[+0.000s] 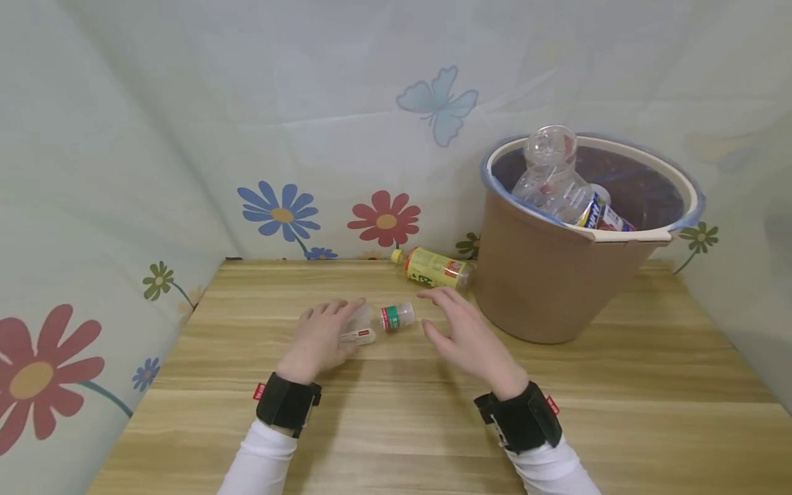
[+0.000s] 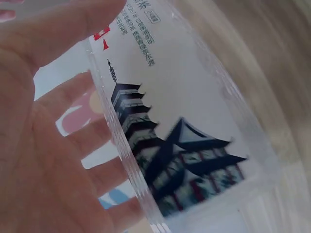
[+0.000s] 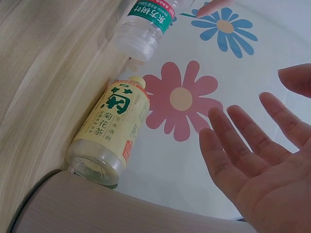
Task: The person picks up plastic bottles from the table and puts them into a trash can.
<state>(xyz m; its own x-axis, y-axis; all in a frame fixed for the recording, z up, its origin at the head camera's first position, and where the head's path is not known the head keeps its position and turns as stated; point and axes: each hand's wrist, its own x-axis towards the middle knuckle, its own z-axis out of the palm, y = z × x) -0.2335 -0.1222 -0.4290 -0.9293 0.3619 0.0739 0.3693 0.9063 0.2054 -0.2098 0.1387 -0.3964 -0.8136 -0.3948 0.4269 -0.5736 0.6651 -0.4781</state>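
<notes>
My left hand (image 1: 318, 340) grips a clear plastic bottle (image 2: 189, 107) low over the table, thumb along one side and fingers behind it. Part of the bottle's body is hidden under that hand in the head view. A pagoda picture is printed on its body, and a green-and-red label (image 1: 392, 317) wraps its far end, which points right. My right hand (image 1: 467, 337) hovers to the right of that end, fingers spread and palm bare. Beyond it, a bottle with a yellow label (image 1: 435, 268) lies on its side by the bin, its yellow cap to the left.
A tall brown bin (image 1: 538, 275) with a blue liner stands at the back right, clear bottles (image 1: 551, 172) poking above its rim. Behind the wood-grain table (image 1: 396, 419) hangs a pale curtain (image 1: 334, 110) printed with flowers and a butterfly.
</notes>
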